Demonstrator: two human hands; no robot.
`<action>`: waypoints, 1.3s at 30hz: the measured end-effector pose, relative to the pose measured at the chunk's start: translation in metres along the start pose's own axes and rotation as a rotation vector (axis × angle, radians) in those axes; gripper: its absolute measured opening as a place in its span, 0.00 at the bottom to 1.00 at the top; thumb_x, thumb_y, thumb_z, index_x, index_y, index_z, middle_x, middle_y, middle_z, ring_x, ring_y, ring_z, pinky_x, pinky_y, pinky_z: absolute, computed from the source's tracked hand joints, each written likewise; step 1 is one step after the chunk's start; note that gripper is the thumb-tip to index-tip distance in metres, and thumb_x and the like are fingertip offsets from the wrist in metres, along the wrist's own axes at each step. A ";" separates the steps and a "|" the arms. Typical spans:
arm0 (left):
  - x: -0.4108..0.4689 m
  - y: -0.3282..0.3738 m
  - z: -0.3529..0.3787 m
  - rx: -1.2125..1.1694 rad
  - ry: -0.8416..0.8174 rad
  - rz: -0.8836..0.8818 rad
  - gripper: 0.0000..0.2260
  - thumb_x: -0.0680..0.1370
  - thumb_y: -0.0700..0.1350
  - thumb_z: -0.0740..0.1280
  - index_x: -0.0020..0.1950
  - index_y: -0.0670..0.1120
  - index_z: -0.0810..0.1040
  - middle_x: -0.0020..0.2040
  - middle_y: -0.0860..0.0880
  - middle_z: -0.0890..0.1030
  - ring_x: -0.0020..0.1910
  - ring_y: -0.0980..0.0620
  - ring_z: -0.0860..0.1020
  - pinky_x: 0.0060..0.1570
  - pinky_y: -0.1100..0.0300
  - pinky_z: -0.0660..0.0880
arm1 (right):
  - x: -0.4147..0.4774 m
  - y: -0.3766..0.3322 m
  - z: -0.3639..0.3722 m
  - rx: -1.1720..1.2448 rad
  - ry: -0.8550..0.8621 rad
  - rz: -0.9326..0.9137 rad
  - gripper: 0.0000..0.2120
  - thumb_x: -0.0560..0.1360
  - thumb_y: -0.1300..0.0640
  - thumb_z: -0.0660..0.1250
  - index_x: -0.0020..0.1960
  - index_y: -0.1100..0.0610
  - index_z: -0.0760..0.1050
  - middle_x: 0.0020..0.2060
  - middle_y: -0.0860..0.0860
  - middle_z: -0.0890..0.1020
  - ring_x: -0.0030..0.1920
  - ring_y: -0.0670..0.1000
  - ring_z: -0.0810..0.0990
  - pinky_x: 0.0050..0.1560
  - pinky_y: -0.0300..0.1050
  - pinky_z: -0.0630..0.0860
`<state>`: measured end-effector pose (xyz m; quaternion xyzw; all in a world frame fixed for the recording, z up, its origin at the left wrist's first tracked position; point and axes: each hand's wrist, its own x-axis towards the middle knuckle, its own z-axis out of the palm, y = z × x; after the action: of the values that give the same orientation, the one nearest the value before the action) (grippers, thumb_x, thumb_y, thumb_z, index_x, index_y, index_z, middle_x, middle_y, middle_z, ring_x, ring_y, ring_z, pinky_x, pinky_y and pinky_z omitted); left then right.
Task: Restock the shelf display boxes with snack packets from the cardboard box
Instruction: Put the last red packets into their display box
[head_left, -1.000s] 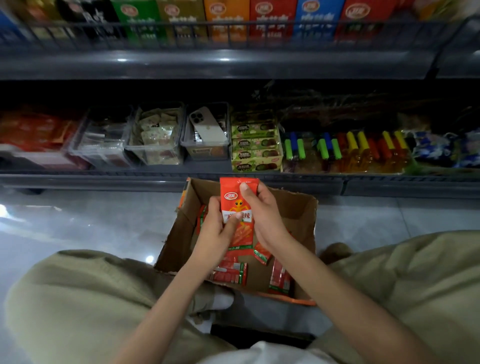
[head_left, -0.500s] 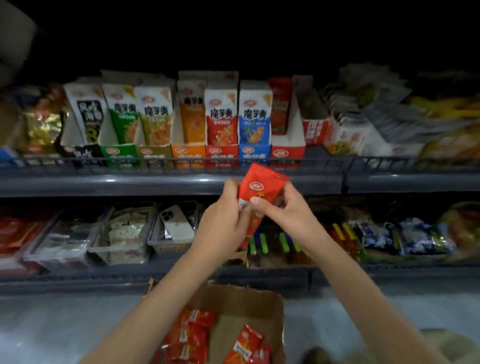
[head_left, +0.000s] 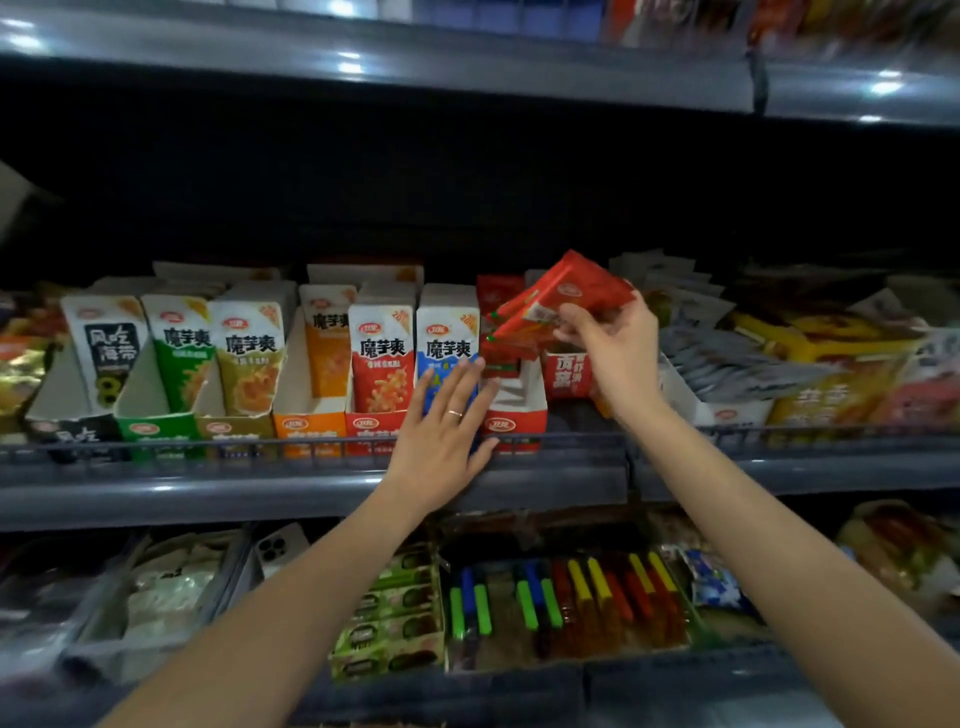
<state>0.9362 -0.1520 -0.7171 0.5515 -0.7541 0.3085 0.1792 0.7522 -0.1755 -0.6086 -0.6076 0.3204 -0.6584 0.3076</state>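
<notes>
My right hand (head_left: 615, 353) pinches a small stack of red snack packets (head_left: 550, 306), tilted, above the red display box (head_left: 514, 410) on the middle shelf. My left hand (head_left: 444, 431) is spread flat with straight fingers in front of the blue display box (head_left: 447, 343), its fingertips at the red box's left wall. A ring shows on one finger. The cardboard box is out of view.
A row of display boxes fills the shelf: black (head_left: 101, 358), green (head_left: 171, 374), olive (head_left: 249, 364), orange (head_left: 319, 374), red-white (head_left: 382, 364). A wire rail (head_left: 260, 441) fronts them. Grey packets (head_left: 727, 358) lie to the right. The lower shelf holds a phone (head_left: 280, 545) and coloured sticks (head_left: 561, 592).
The view rose from the cardboard box to the shelves. Both hands carried the packets up; my left hand let go and spread open, while my right hand moved the packets over the red display box.
</notes>
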 end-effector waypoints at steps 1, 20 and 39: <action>-0.002 0.000 0.004 0.026 -0.005 0.029 0.25 0.79 0.56 0.51 0.73 0.44 0.62 0.73 0.43 0.67 0.73 0.47 0.59 0.73 0.46 0.46 | 0.006 0.003 0.003 0.002 -0.031 0.013 0.08 0.74 0.66 0.68 0.50 0.56 0.73 0.43 0.50 0.81 0.40 0.43 0.83 0.40 0.35 0.79; -0.003 -0.001 0.032 0.010 0.218 0.034 0.21 0.76 0.51 0.56 0.67 0.46 0.68 0.67 0.47 0.75 0.59 0.47 0.72 0.60 0.50 0.63 | 0.076 0.089 0.038 -0.633 -0.300 0.041 0.16 0.72 0.61 0.70 0.59 0.61 0.75 0.52 0.55 0.79 0.54 0.52 0.78 0.50 0.37 0.71; -0.003 0.000 0.028 -0.012 0.175 0.023 0.21 0.76 0.51 0.56 0.67 0.46 0.68 0.67 0.47 0.74 0.54 0.47 0.73 0.57 0.51 0.65 | 0.077 0.108 0.050 -1.164 -0.451 0.023 0.13 0.77 0.57 0.59 0.57 0.49 0.78 0.55 0.50 0.80 0.58 0.54 0.76 0.71 0.60 0.54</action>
<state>0.9394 -0.1684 -0.7394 0.5125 -0.7436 0.3532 0.2441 0.7979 -0.3042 -0.6455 -0.7963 0.5602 -0.2279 -0.0069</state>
